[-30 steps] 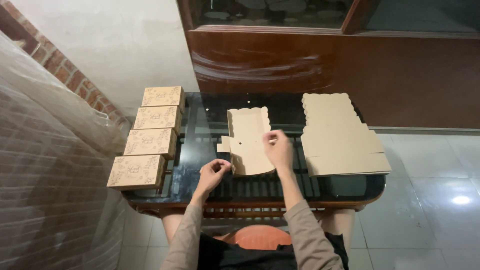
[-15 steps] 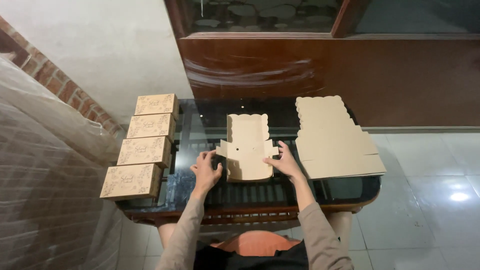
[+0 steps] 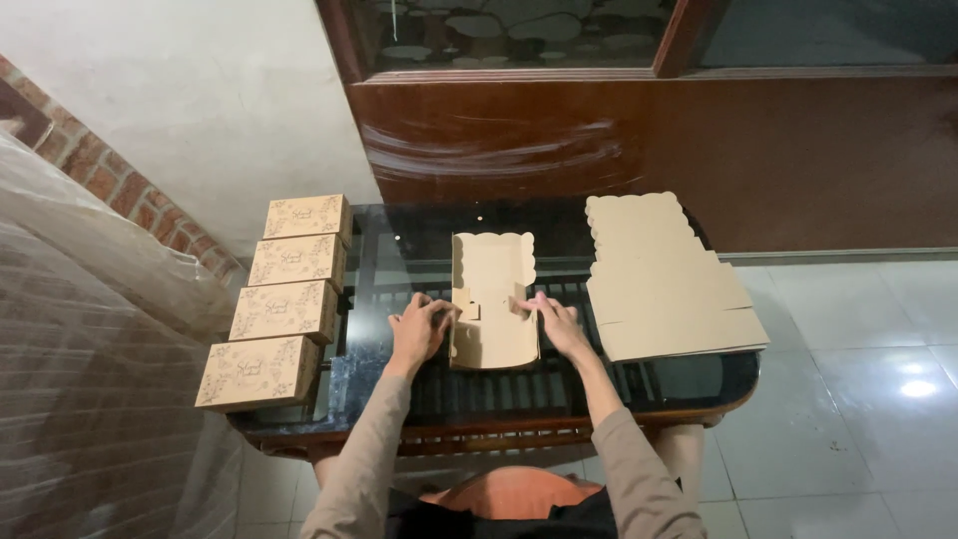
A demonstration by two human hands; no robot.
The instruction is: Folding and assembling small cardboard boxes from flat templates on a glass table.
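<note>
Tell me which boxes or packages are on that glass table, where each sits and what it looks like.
Four finished boxes: a row down the table's left edge, rectangular, tan cardboard with a darker ornamental print on the lids.
Half-folded box blank: table centre, tan, scalloped far edge, side flaps raised; left hand and right hand press its two sides.
Stack of flat blanks: right side of the table, tan, scalloped far edge, unfolded.
No screens or signs visible.

A single head-worn camera looks steeply down from above the near edge of the table [image 3: 399, 238], facing the far wooden wall panel [image 3: 639, 140]. It sits fairly high, taking in the whole tabletop, both forearms and the floor at right.
</note>
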